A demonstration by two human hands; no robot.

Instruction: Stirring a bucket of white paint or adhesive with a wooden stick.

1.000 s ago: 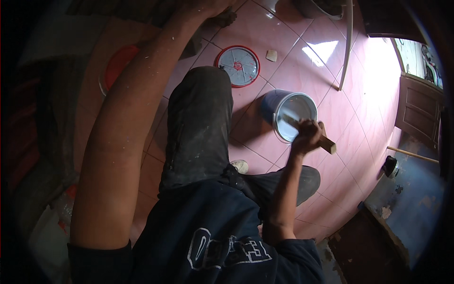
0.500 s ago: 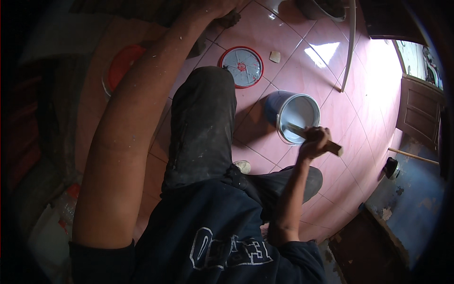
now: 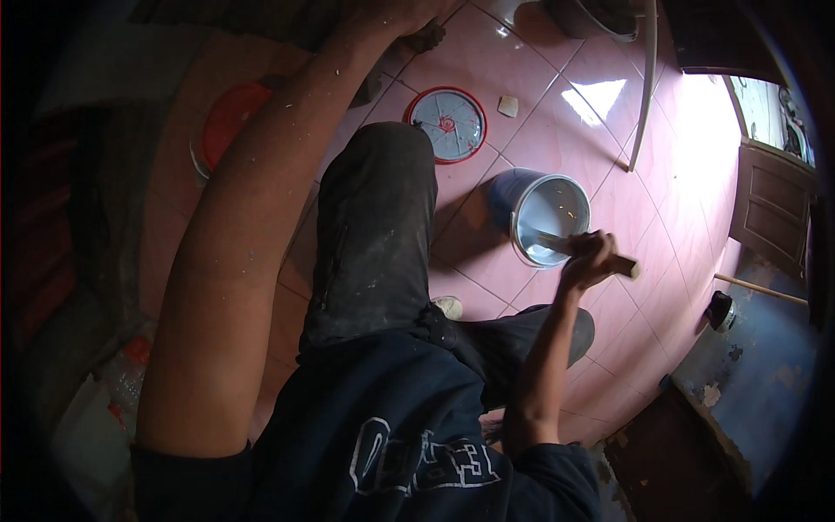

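Right hand [image 3: 591,261] is wrapped around the stick [image 3: 554,243], fingers curled close; its lower end is held inside the bucket [image 3: 506,202], seemingly in the pale liquid [image 3: 551,205], and its upper end is left jutting past the fist. The bucket is set on the floor [image 3: 635,235], ahead of the right knee [image 3: 572,331].

If the stick is levered hard against the rim, the bucket could be tipped, since it is not seen to be steadied by the left hand. If the liquid is stirred too fast, drops could be thrown over the tiles, which might be made slippery.

Near to far, these are counted: 1 stick, 1 bucket, 1 red-rimmed lid [image 3: 447,124] laid flat, 1 red disc [image 3: 228,117] partly hidden by the left arm, 1 pale square [image 3: 508,106] beside the lid, 1 pole [image 3: 648,78] and 1 basin [image 3: 581,19]. The left hand [image 3: 409,12] is cut by the upper edge; how far it is opened, or whether anything is held, cannot be told.
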